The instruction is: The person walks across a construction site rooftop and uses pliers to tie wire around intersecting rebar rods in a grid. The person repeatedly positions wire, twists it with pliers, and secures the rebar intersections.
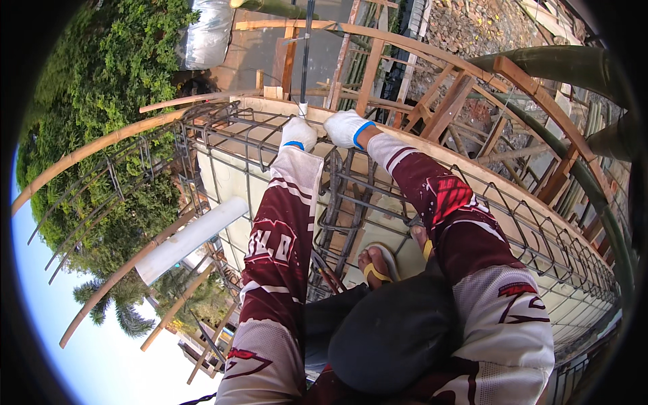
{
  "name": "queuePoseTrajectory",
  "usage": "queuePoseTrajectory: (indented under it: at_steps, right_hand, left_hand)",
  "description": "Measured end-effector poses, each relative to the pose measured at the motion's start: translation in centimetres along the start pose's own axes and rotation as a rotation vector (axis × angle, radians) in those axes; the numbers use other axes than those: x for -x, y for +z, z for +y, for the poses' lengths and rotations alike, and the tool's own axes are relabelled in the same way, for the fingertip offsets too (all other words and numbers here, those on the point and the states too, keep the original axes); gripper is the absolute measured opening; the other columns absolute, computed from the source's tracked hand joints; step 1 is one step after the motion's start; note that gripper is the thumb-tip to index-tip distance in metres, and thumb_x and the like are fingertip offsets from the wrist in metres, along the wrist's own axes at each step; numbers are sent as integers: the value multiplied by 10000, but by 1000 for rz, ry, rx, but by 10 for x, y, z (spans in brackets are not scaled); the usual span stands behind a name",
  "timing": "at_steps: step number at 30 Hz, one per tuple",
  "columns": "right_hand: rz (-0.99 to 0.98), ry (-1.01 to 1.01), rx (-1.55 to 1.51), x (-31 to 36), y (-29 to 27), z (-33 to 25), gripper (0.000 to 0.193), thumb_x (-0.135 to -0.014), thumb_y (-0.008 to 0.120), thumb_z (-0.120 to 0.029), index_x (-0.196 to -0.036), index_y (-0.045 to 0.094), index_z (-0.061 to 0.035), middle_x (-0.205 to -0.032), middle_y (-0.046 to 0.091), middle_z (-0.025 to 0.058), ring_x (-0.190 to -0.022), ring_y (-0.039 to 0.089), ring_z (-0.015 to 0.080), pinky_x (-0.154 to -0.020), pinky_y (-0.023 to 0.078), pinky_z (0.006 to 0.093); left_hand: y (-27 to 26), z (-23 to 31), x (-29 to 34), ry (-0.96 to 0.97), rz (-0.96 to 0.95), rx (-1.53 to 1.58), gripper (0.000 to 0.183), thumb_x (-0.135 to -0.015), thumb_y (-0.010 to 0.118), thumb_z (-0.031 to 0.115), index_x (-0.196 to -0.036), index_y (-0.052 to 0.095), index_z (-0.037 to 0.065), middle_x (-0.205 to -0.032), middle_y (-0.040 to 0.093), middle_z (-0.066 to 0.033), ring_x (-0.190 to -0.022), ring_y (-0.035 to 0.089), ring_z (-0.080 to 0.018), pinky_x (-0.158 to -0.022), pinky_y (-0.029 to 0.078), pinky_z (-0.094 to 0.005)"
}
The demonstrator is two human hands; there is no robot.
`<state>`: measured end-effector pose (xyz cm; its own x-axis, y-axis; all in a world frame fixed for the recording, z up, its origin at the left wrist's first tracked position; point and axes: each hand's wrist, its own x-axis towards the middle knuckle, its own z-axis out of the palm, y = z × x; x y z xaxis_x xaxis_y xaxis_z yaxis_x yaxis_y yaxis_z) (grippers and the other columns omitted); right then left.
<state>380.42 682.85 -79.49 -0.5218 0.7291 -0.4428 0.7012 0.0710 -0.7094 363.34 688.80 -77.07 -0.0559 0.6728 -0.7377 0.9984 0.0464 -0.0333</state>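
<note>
Both my hands wear white knit gloves with blue cuffs. They are close together at the far edge of a steel rebar cage (262,150). My left hand (298,133) is closed over the bars, just in front of a white sleeve-like end (303,109) on a dark upright rod (308,57). Whether it touches that sleeve is unclear. Slightly higher and to the right, my right hand (346,128) is also closed, beside the wooden formwork board (432,146). The gloves hide what the fingers of either hand hold.
I stand in yellow-strapped flip-flops (376,272) among the bars. A white pipe (192,239) sticks out at left, near wooden poles (101,150). Timber framing (442,104) and thick green bamboo (550,64) lie beyond the board at right, with lower ground beneath. Trees (101,88) fill the left.
</note>
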Motion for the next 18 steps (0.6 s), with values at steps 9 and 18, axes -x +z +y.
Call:
queuePoseTrajectory:
  at_steps: [9, 18]
  right_hand:
    - [363, -196, 125, 8, 10, -3, 173, -830, 664, -129, -898, 795, -39, -967, 760, 196, -954, 728, 386, -844, 575, 472]
    - [257, 138, -344, 8, 14, -9, 252, -868, 650, -215, -953, 784, -20, -1003, 737, 252, -963, 720, 402, -876, 566, 483]
  left_hand:
    - [10, -1, -6, 109, 154, -42, 300, -923, 637, 221, -905, 740, -60, -770, 732, -204, -728, 747, -303, -704, 595, -401]
    - [6, -2, -7, 9, -1, 441, 210, -886, 716, 118, -905, 736, -90, -700, 700, -150, -543, 661, -214, -477, 501, -354]
